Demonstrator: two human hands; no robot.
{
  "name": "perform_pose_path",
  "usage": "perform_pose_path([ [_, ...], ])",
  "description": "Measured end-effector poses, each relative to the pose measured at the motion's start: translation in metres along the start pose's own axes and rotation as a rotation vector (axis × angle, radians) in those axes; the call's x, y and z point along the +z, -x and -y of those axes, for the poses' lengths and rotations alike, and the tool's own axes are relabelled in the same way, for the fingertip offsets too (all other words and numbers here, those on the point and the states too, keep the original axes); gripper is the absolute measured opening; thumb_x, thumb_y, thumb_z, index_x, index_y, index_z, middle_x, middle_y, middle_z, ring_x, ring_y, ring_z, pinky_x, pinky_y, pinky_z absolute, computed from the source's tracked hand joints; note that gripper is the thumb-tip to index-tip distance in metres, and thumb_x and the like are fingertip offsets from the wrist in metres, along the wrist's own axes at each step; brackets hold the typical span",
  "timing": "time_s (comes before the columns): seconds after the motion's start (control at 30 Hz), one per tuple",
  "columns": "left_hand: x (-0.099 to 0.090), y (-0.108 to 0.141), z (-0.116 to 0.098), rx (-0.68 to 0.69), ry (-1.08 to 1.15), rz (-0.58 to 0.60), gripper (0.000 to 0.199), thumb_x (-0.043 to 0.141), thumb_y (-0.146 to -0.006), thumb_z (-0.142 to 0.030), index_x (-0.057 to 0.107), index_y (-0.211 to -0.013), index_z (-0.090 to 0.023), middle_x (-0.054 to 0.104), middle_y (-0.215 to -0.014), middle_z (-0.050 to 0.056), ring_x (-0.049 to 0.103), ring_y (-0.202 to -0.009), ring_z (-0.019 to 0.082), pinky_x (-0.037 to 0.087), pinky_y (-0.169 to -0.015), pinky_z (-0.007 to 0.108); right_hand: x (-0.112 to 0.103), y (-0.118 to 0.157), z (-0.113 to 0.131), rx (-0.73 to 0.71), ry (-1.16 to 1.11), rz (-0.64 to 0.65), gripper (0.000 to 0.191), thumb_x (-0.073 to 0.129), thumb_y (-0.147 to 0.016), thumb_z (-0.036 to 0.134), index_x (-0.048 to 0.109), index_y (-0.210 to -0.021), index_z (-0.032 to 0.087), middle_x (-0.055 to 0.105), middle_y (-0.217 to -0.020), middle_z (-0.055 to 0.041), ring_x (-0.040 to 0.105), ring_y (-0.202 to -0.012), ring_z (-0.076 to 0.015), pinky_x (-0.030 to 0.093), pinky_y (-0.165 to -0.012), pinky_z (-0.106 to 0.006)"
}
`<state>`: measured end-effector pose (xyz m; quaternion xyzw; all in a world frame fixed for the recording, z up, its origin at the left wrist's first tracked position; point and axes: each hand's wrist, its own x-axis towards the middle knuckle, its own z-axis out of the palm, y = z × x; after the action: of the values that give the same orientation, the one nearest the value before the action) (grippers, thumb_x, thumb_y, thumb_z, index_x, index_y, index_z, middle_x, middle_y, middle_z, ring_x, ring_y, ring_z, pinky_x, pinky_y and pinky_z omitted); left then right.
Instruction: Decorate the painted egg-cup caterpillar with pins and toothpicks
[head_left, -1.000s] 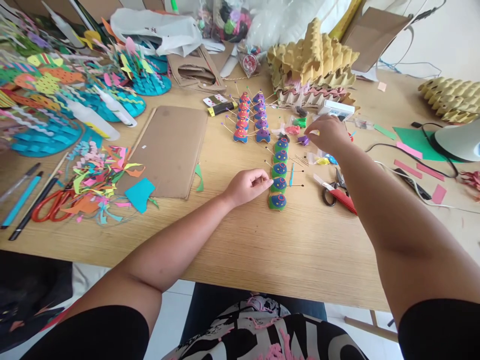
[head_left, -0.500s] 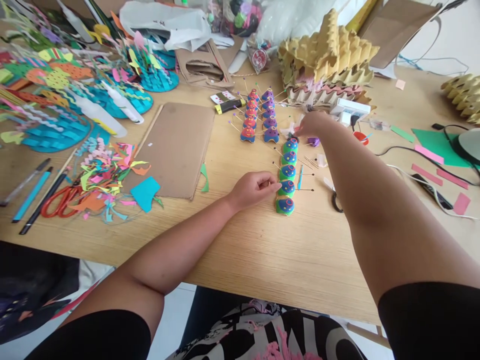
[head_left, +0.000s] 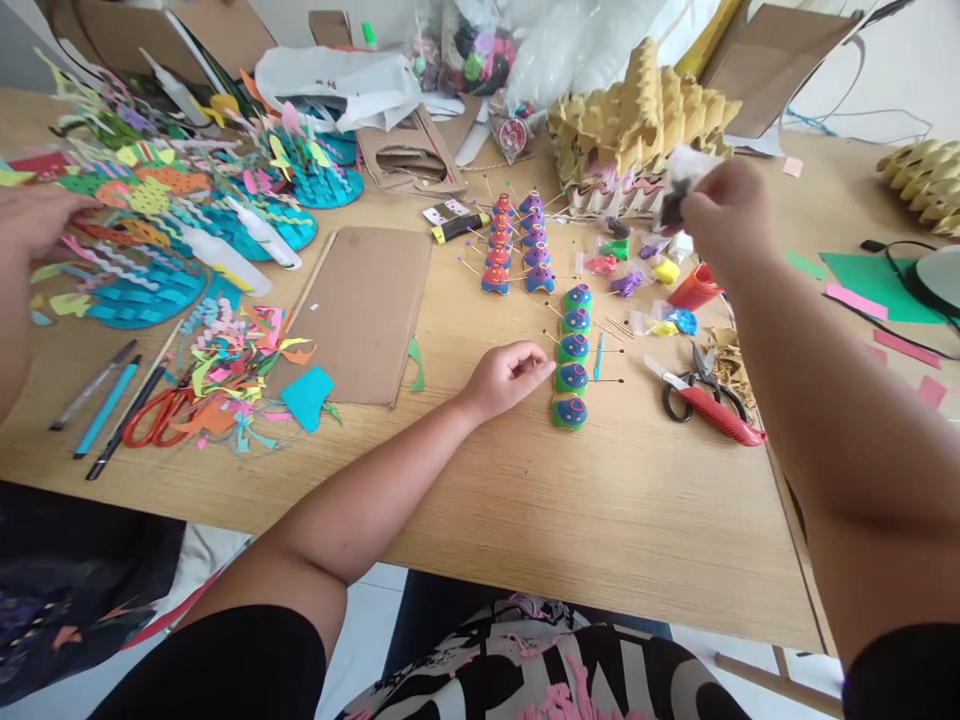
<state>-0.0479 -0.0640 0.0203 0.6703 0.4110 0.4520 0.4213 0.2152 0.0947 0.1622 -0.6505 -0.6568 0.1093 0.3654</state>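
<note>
My right hand (head_left: 724,205) is raised over the right side of the table, pinching a small clear bag (head_left: 675,195) with dark contents. My left hand (head_left: 510,378) rests on the table, fingers curled together, beside a green egg-carton caterpillar (head_left: 573,348) with blue domes and black-tipped sticks; whether it holds anything is hidden. Behind stand a red-and-blue caterpillar (head_left: 497,245) and a purple one (head_left: 537,245). Small bags of coloured clay (head_left: 626,283) lie right of them. A blue stick (head_left: 598,357) is near the green caterpillar.
Scissors (head_left: 703,385) and a red-handled cutter (head_left: 720,415) lie right. Cardboard (head_left: 360,310), paper scraps (head_left: 225,375) and glue bottles (head_left: 225,258) are left. Another person's hand (head_left: 45,225) reaches in at far left. Egg cartons (head_left: 637,120) are stacked behind.
My right hand has moved right and up from behind the green caterpillar, now with the bag of dark contents. Another person's hand has appeared at left. My left hand stays beside the caterpillar.
</note>
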Motion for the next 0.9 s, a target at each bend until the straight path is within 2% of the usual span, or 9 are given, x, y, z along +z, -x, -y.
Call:
perform_pose_path([
  [0.07, 0.001, 0.000, 0.001, 0.010, -0.004, -0.020, 0.029, 0.065, -0.094, -0.045, 0.063, -0.081, -0.019, 0.044, -0.060, -0.006, 0.039, -0.058, 0.010, 0.033, -0.059, 0.026, -0.016, 0.037, -0.008, 0.106, -0.440, -0.181, 0.020, 0.063, -0.079, 0.026, 0.043, -0.081, 0.029, 0.055, -0.082, -0.0038, 0.064, -0.075, -0.0234, 0.055, -0.072, -0.046],
  [0.1, 0.002, 0.000, 0.002, 0.015, -0.006, -0.022, 0.029, 0.064, -0.094, -0.046, 0.063, -0.082, -0.019, 0.045, -0.061, -0.006, 0.040, -0.058, 0.010, 0.034, -0.059, 0.026, -0.021, 0.059, -0.013, 0.120, -0.639, -0.191, 0.023, 0.062, -0.075, 0.022, 0.042, -0.084, 0.029, 0.054, -0.085, -0.0026, 0.061, -0.074, -0.0202, 0.053, -0.070, -0.042],
  [0.17, 0.003, 0.001, 0.004, 0.025, -0.014, -0.027, 0.030, 0.064, -0.094, -0.047, 0.064, -0.084, -0.019, 0.046, -0.062, -0.006, 0.042, -0.059, 0.010, 0.034, -0.059, 0.025, -0.026, 0.103, -0.024, 0.227, -0.904, -0.138, 0.030, 0.060, -0.067, 0.017, 0.040, -0.087, 0.029, 0.052, -0.083, 0.0000, 0.053, -0.066, -0.0158, 0.050, -0.064, -0.036],
  [0.27, 0.005, 0.001, 0.005, 0.056, -0.056, -0.049, 0.028, 0.065, -0.093, -0.046, 0.066, -0.086, -0.019, 0.047, -0.061, -0.006, 0.042, -0.059, 0.010, 0.035, -0.060, 0.025, -0.019, 0.161, -0.039, 0.394, -1.012, 0.012, 0.037, 0.060, -0.062, 0.020, 0.039, -0.091, 0.031, 0.052, -0.080, 0.0016, 0.048, -0.062, -0.0161, 0.040, -0.054, -0.030],
  [0.37, 0.006, 0.003, 0.003, 0.079, -0.092, -0.102, 0.028, 0.065, -0.092, -0.046, 0.066, -0.085, -0.019, 0.047, -0.061, -0.006, 0.042, -0.057, 0.010, 0.035, -0.060, 0.025, 0.002, 0.201, -0.048, 0.387, -1.042, 0.062, 0.036, 0.063, -0.066, 0.028, 0.040, -0.094, 0.031, 0.050, -0.081, 0.0035, 0.047, -0.063, -0.0147, 0.040, -0.056, -0.027],
  [0.5, 0.006, 0.005, -0.001, 0.089, -0.155, -0.229, 0.027, 0.064, -0.092, -0.046, 0.066, -0.094, -0.019, 0.045, -0.060, -0.008, 0.041, -0.056, 0.009, 0.036, -0.060, 0.024, 0.029, 0.230, -0.054, 0.190, -0.802, -0.112, 0.034, 0.068, -0.080, 0.044, 0.049, -0.107, 0.033, 0.058, -0.105, -0.0017, 0.059, -0.087, -0.0192, 0.053, -0.076, -0.036],
  [0.6, 0.009, 0.011, -0.004, 0.132, -0.234, -0.287, 0.027, 0.066, -0.091, -0.046, 0.067, -0.099, -0.019, 0.048, -0.063, -0.007, 0.042, -0.057, 0.010, 0.036, -0.060, 0.024, 0.036, 0.240, -0.057, 0.062, -0.650, -0.195, 0.033, 0.066, -0.085, 0.051, 0.052, -0.108, 0.032, 0.061, -0.110, -0.0067, 0.063, -0.107, -0.0270, 0.056, -0.093, -0.046],
  [0.77, 0.032, 0.018, -0.023, 0.256, -0.281, -0.253, 0.023, 0.063, -0.097, -0.041, 0.069, -0.104, -0.020, 0.056, -0.072, -0.002, 0.049, -0.065, 0.012, 0.043, -0.066, 0.026, 0.034, 0.249, -0.059, -0.011, -0.545, -0.122, 0.028, 0.061, -0.089, 0.055, 0.055, -0.107, 0.033, 0.062, -0.102, -0.0076, 0.063, -0.096, -0.0288, 0.057, -0.086, -0.049],
  [0.9, 0.049, 0.002, -0.054, 0.372, -0.257, -0.268, 0.021, 0.063, -0.098, -0.037, 0.071, -0.107, -0.020, 0.063, -0.082, 0.003, 0.057, -0.077, 0.016, 0.048, -0.074, 0.029, 0.035, 0.248, -0.054, -0.068, -0.564, -0.117, 0.020, 0.059, -0.092, 0.049, 0.057, -0.103, 0.032, 0.062, -0.098, -0.0066, 0.062, -0.092, -0.0271, 0.056, -0.088, -0.048],
])
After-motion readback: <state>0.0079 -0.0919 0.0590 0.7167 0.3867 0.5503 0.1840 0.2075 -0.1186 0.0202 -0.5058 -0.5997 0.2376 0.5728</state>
